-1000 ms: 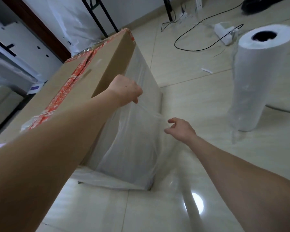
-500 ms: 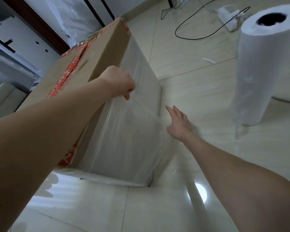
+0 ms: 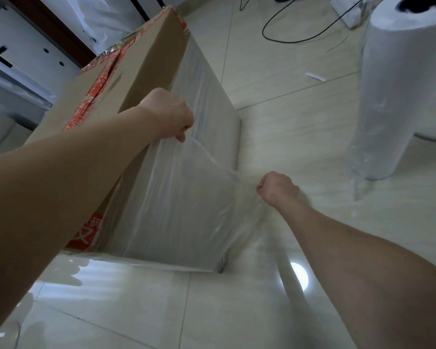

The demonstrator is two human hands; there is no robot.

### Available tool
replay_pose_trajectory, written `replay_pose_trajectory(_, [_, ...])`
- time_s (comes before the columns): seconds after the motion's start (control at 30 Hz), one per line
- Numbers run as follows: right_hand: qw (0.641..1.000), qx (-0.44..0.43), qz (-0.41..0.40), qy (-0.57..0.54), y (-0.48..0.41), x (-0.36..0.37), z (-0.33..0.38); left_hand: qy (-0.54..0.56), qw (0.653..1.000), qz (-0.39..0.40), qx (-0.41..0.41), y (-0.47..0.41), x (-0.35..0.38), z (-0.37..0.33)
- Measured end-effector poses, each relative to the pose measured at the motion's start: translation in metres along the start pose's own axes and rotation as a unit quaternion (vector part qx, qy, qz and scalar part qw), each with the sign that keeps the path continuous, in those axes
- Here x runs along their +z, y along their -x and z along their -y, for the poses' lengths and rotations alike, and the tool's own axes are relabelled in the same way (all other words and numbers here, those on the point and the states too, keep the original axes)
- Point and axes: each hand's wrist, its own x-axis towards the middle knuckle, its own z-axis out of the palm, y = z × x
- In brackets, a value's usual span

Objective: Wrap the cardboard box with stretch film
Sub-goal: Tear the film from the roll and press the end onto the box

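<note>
Firmly in right hand (image 3: 277, 190), stretch film (image 3: 212, 163)

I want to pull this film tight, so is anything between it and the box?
Nothing visible does. The left hand grips the film by the box's top edge, the right hand grips it off the near corner, and the film lies against the box face. The roll stands apart, to the right.

Glossy pale floor tiles (image 3: 275, 84) run all round. At one o'clock a black cable (image 3: 300, 41) loops up to a white power strip (image 3: 347, 13), and a white paper scrap (image 3: 315, 76) lies near it. At eleven o'clock, a dark brown door frame (image 3: 58, 34) stands beside a white panel (image 3: 23, 41) with holes in it. A round light reflection (image 3: 298, 275) glows at five o'clock.
</note>
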Motion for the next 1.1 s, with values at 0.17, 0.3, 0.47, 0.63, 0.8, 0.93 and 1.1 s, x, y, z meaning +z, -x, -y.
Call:
replay_pose_trajectory(0.17, [0.998,0.017,-0.049,0.025,-0.008,0.016,0.005,-0.013,1.000,0.021,-0.002,-0.002,0.003,-0.001])
replay_pose_trajectory(0.3, [0.997,0.027,-0.066,0.021,-0.016,0.033,0.008,-0.034,0.999,0.028,0.002,-0.001,0.006,0.003])
replay_pose_trajectory(0.47, [0.997,0.021,-0.072,0.011,-0.024,0.056,0.025,-0.061,0.998,0.007,0.009,-0.004,0.010,0.001])
replay_pose_trajectory(0.63, [0.998,0.019,-0.066,-0.009,-0.034,0.073,0.042,-0.057,0.998,0.000,0.009,-0.009,0.015,0.003])
replay_pose_trajectory(0.8, [0.998,0.034,-0.038,-0.042,-0.040,0.082,0.056,-0.036,0.999,0.022,-0.003,-0.013,0.018,0.005])
replay_pose_trajectory(0.93, [0.995,0.052,-0.035,-0.079,-0.039,0.091,0.065,-0.019,1.000,0.018,0.004,-0.014,0.020,0.007])
replay_pose_trajectory(1.1, [0.965,0.109,0.004,-0.238,-0.041,0.092,0.070,0.023,0.999,-0.016,0.035,-0.011,0.024,0.007])
